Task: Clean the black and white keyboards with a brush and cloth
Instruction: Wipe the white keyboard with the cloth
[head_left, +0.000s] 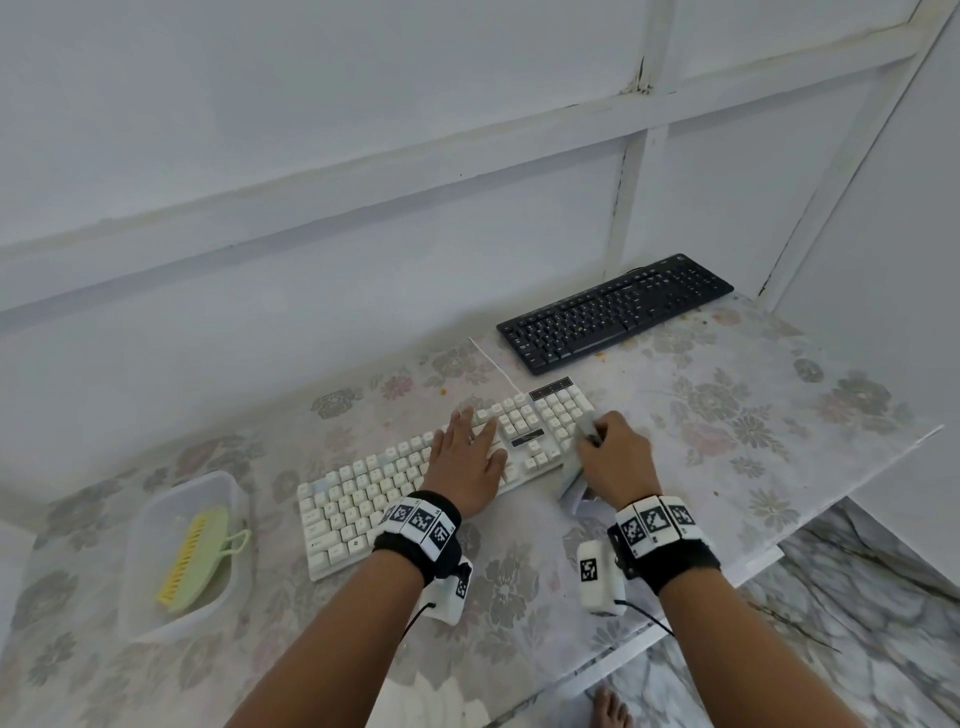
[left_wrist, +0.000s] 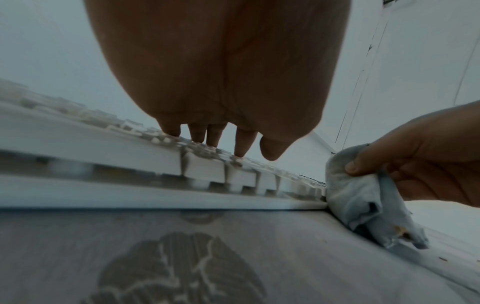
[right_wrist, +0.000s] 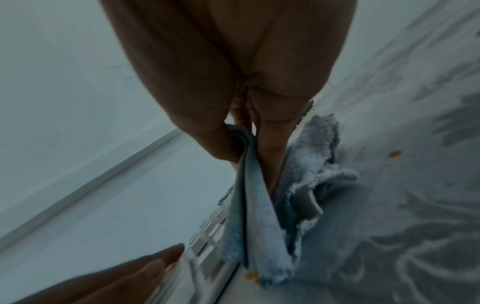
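Head view. Left hand (head_left: 464, 457) laid flat, fingers straight and spread, on the keys of the white plastic full-size keyboard (head_left: 410, 483) at centre frame, probably to pin it against sliding under the wipe. Right hand (head_left: 615, 460) with its grip curled round a bunched pale grey-blue terry cloth (head_left: 574, 478), pressed against the keyboard's right-hand end, beside the number pad; likely the edge-wiping step. Long axis of the white keyboard running from lower left to upper right of the frame, cable leaving toward the top. Black plastic keyboard (head_left: 615, 314) lying well apart at upper right, near the wall, on a roughly parallel slant, untouched. Green plastic scrub brush with yellow bristles (head_left: 197, 553) resting in a clear plastic tub (head_left: 156, 597) at lower left, apparently parked there out of the way. All of it on the flower-patterned table (head_left: 727, 415).

Left wrist view. Fingertips (left_wrist: 240, 153) down on the keycaps, straight, holding nothing. White keyboard's front edge crossing the frame from left toward centre right. At right, cloth (left_wrist: 358, 197) pinched under a thumb, butted against the keyboard's end corner, its frayed tail trailing on the table.

Right wrist view. Cloth (right_wrist: 254, 226) hanging from the closed grip, folded lengthwise, draped down along the keyboard's end at lower centre. Small orange crumbs on the table nearby, some caught at the cloth's hem.
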